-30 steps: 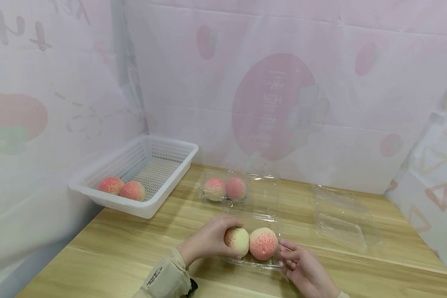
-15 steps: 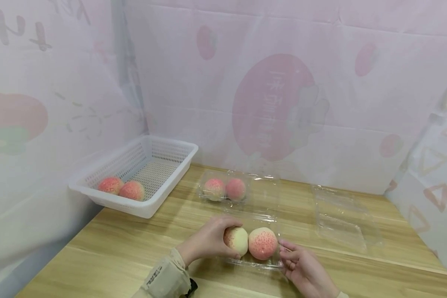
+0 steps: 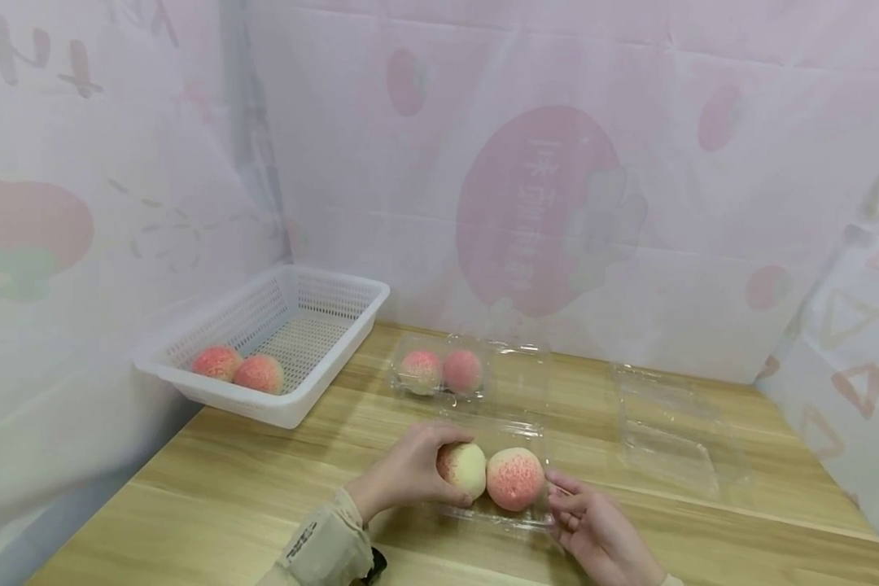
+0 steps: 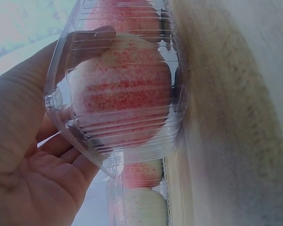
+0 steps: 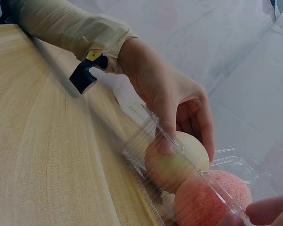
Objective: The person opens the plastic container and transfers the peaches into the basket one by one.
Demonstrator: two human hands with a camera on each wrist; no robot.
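Observation:
My left hand curls its thumb and fingers round a pale peach in the left half of an opened clear plastic clamshell box. Beside it in the same box lies a pinker peach, close against the first. At the box's right edge, my right hand pinches the rim with thumb and fingertips. The left wrist view shows the held peach through the ribbed box wall, with the thumb and fingers on either side of it. In the right wrist view only fingertips of the right hand appear.
A white plastic basket at the left holds two peaches. Behind the hands, another clear box holds two peaches. A further clear clamshell box lies at the right on the wooden table. Printed cloth walls surround the table.
Both peaches in the front box have shifted very slightly left, with the left hand still round the pale one. The right hand stays at the box's rim.

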